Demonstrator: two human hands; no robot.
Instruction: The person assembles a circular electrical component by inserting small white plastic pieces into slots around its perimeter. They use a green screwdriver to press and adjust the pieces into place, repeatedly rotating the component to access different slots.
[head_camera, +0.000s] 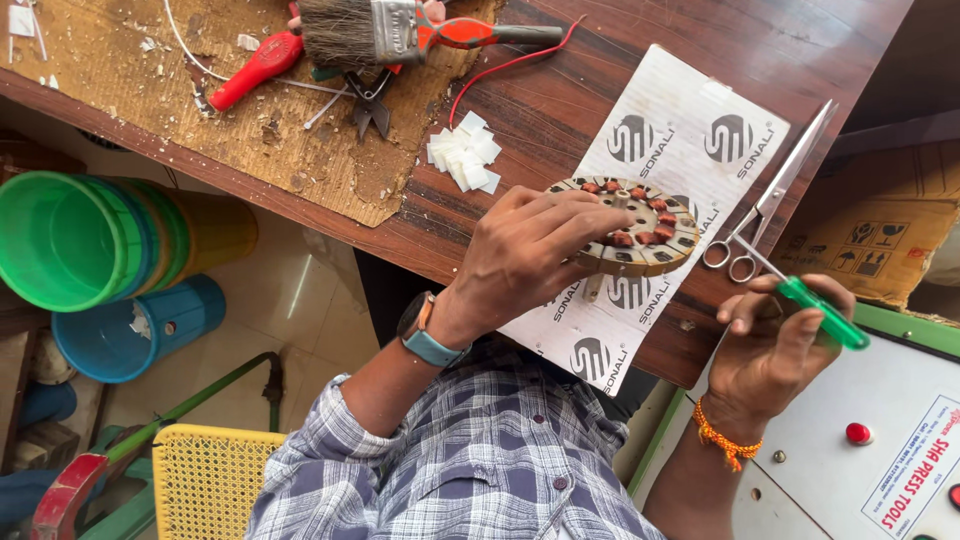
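Nearest, the right hand (775, 345) has its grip closed around a green-handled screwdriver (815, 310), just right of the round wound stator (630, 228). The left hand (525, 255) clasps the stator's near edge on the counter (560, 100). Scissors (770, 200) lie beyond the screwdriver; white paper slips (465, 150) beyond the stator.

Single head-worn camera looking steeply down, sitting close above hands, taking in bench (560, 100) edge, floor at left, wearer's own shirt below.
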